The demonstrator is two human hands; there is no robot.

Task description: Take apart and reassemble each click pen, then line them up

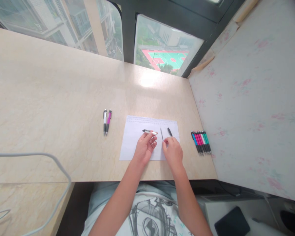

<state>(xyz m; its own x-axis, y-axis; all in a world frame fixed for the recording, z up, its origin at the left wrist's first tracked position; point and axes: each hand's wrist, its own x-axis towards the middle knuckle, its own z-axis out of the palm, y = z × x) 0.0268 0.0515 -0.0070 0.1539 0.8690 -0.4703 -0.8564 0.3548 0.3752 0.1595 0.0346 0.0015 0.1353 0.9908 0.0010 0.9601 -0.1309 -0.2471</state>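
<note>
Two pens [108,118] laid whole at left; another seemingly midway: white barrel [150,132] pinched in left hand [144,147], refill [161,133] in right hand [173,151], both grips closed; black piece [169,131] unjoined on paper [129,141]; pen row [199,141] parked right.

Person, seen from above. Two bare hands, left hand [144,150] and right hand [173,151]; both forearms [190,200] bare too, sleeve ends out of view. Shirt [121,219]: white, loose, creased along its far edge. Print [149,226] across the front in dark grey to black, sketch-like: slanting strokes on the left, rounded rings near the middle with a dark blot inside, heavier scribbled lines on the far side. Fainter marks with a greenish tinge towards the right; too blurred to read. Bottoms [108,190]: pale blue-grey, denim-looking, a seam around the middle, soft folds left and right.
</note>
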